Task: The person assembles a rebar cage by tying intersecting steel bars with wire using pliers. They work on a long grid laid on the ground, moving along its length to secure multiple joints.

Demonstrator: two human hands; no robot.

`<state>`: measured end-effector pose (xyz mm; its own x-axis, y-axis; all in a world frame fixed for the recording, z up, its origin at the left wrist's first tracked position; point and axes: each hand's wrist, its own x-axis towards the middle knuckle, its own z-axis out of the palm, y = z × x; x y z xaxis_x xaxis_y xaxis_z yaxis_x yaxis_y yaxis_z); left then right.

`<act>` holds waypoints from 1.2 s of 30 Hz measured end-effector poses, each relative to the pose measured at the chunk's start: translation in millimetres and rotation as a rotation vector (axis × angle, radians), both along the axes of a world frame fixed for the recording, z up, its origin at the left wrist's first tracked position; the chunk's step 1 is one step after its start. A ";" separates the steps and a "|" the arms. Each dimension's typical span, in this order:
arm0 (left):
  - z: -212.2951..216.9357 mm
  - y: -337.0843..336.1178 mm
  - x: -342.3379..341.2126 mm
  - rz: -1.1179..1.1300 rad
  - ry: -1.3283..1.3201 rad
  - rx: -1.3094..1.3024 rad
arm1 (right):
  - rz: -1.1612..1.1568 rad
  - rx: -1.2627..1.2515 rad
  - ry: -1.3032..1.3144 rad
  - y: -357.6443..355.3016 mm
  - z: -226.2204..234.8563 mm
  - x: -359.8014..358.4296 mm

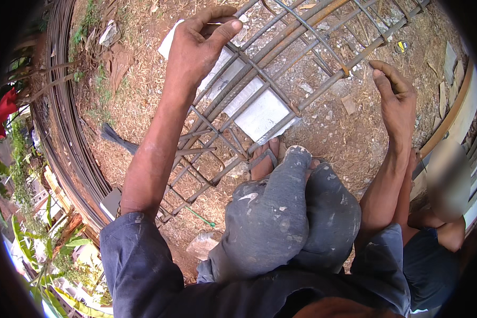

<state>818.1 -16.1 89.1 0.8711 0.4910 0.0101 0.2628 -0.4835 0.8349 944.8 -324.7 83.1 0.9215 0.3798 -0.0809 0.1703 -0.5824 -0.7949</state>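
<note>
The rebar cage [259, 90] lies on the bare ground [344, 138], its long axis running from about seven o'clock near the person's knees [281, 212] up to one o'clock. White slabs [259, 114] sit beneath it near the centre. The left hand [196, 45], at eleven o'clock, is closed around a bar on the cage's upper side. The right hand [395, 98], at two o'clock, hangs open, fingertips just beside the lower long bar [350, 63], so the left is the one engaged.
</note>
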 end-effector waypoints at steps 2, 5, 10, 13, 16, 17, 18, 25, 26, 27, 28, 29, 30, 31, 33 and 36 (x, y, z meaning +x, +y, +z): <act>-7.2 17.9 13.0 0.000 0.044 0.131 | 0.032 -0.058 -0.109 -0.5 -6.4 12.0; -7.9 -7.0 50.8 -0.336 0.232 0.345 | 0.078 -0.212 -0.200 -9.9 -9.3 29.9; -49.0 -8.4 82.4 -0.554 0.029 0.947 | 0.124 -0.348 -0.252 -12.0 -0.4 45.5; -50.2 -5.3 84.8 -0.460 0.220 0.823 | 0.101 -0.413 -0.252 -4.4 11.7 36.2; -67.2 -7.0 87.2 -0.457 0.289 0.719 | 0.145 -0.473 -0.287 -2.6 3.3 33.7; -67.7 -9.8 86.2 -0.451 0.267 0.721 | 0.159 -0.463 -0.277 0.3 5.8 30.8; -68.2 -12.1 85.0 -0.443 0.246 0.722 | 0.165 -0.473 -0.287 2.1 6.6 29.3; -56.5 -22.9 86.4 -0.446 0.364 0.656 | 0.315 -0.660 -0.380 13.4 18.3 45.7; -57.2 -20.5 85.4 -0.458 0.348 0.647 | 0.349 -0.687 -0.413 18.0 20.4 46.2; -58.7 -18.3 86.5 -0.468 0.333 0.637 | 0.350 -0.705 -0.412 23.0 21.5 50.1; -61.0 -15.0 88.9 -0.477 0.319 0.628 | 0.353 -0.722 -0.410 29.0 22.2 55.9; -71.7 -7.0 89.4 -0.493 0.259 0.715 | 0.366 -0.733 -0.404 36.4 21.5 57.5; -70.1 -8.9 89.5 -0.496 0.288 0.693 | 0.374 -0.729 -0.419 40.1 20.8 58.4; -68.5 -12.3 92.5 -0.497 0.318 0.670 | 0.384 -0.724 -0.433 42.3 20.7 60.0; -57.3 -18.4 91.5 -0.491 0.356 0.640 | 0.385 -0.743 -0.395 48.9 20.9 63.9; -47.8 -23.2 86.8 -0.506 0.281 0.595 | 0.397 -0.634 -0.442 38.8 0.7 73.3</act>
<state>905.0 -39.3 41.4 0.9941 0.0204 -0.1068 0.0556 -0.9395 0.3379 1018.1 -285.9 83.8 0.7271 0.6845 -0.0522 0.6714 -0.7250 -0.1537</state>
